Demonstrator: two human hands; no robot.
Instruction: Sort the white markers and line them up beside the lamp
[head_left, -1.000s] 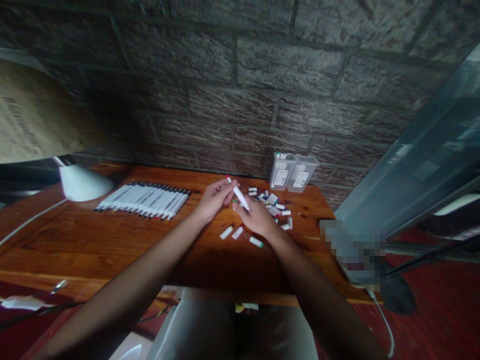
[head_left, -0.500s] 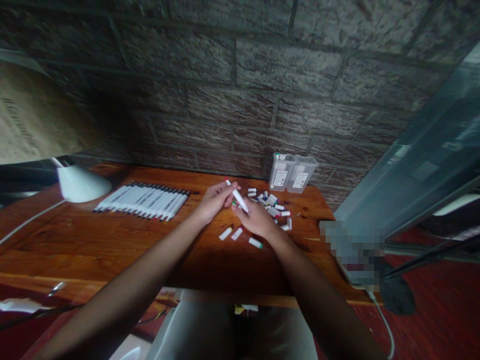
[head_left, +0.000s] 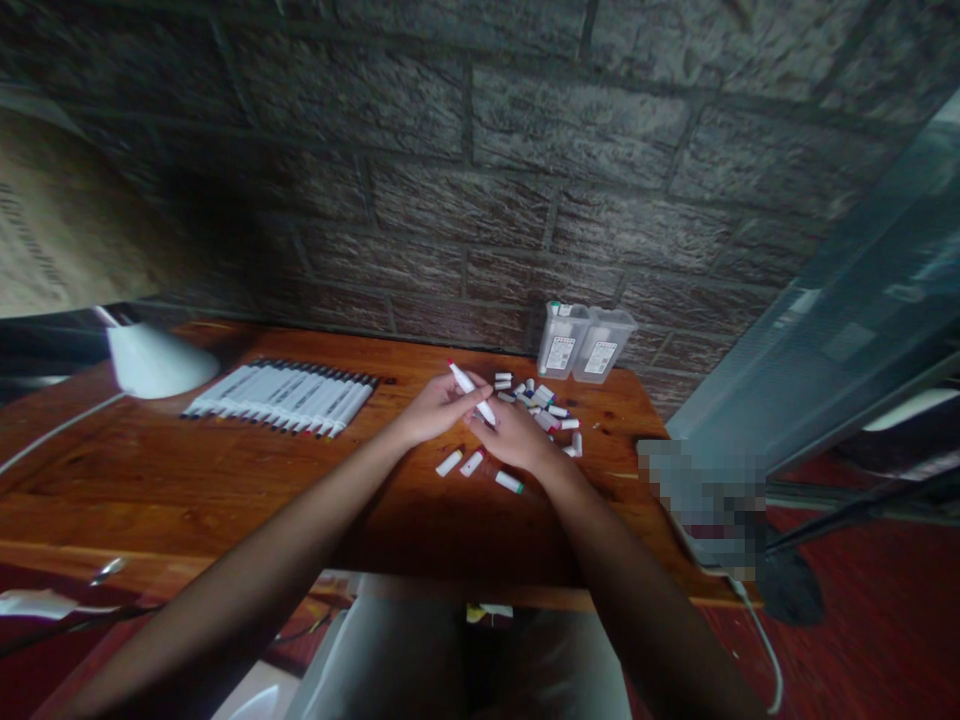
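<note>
A white marker (head_left: pixel 463 379) with a red tip slants up and to the left between my hands, above the table. My left hand (head_left: pixel 435 413) is closed on it, its thumb lying across the barrel. Closed around the lower end is my right hand (head_left: pixel 515 438), whose fingers are mostly hidden beneath the palm. Just in front of the hands lie a yellow-ended white cap (head_left: pixel 449 463), a red-ended cap (head_left: pixel 472 462) and a green-ended cap (head_left: pixel 509 482). Several more white caps (head_left: pixel 546 397) are heaped beyond my right hand.
A row of white markers (head_left: pixel 289 397) lies on the wooden table (head_left: pixel 247 490) at left, beside a lamp base (head_left: pixel 157 362). Two clear plastic cases (head_left: pixel 598 350) stand at the back right near the brick wall (head_left: pixel 420 250). A blurred-out object (head_left: pixel 705 510) sits at the right edge.
My left thumb has slid down the marker toward my right hand. A small green spot seen between the hands earlier is now hidden. The view has shifted slightly.
</note>
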